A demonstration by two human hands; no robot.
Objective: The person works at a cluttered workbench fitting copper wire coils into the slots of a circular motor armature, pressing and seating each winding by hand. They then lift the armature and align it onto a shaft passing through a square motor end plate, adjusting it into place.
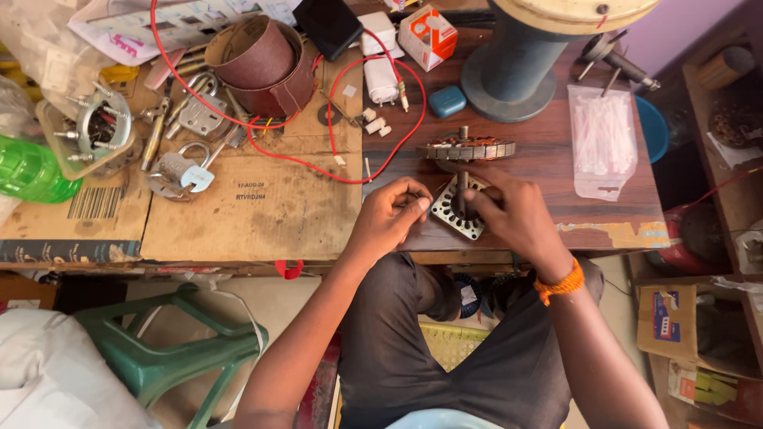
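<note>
**Hands at a small motor stator on the workbench**

The person sits at a dark wooden table (556,159) and works on a small slotted stator core (458,208) with a shaft standing through its middle. It lies at the near edge of the table, between the two hands. The left hand (389,216) has its fingers curled narrow, thumb and forefinger pinched on something thin at the core's left side; it is too fine to tell whether that is wire. The right hand (513,213) rests over the core's right side with fingers bent around it, steadying it; how firmly it grips cannot be told.

Just behind the core lies a wound disc-shaped stator (466,148) with copper showing in its slots, so that one looks finished or at least well along. The core under the hands shows bare, open slots where it is visible, which suggests its winding is barely begun.

To the left, on flattened cardboard (254,214), lie padlocks (181,171), a roll of brown abrasive band (262,63) and a looping red wire (334,119). A bag of white cable ties (602,139) lies to the right, and a large spool (517,63) stands at the back.
</note>
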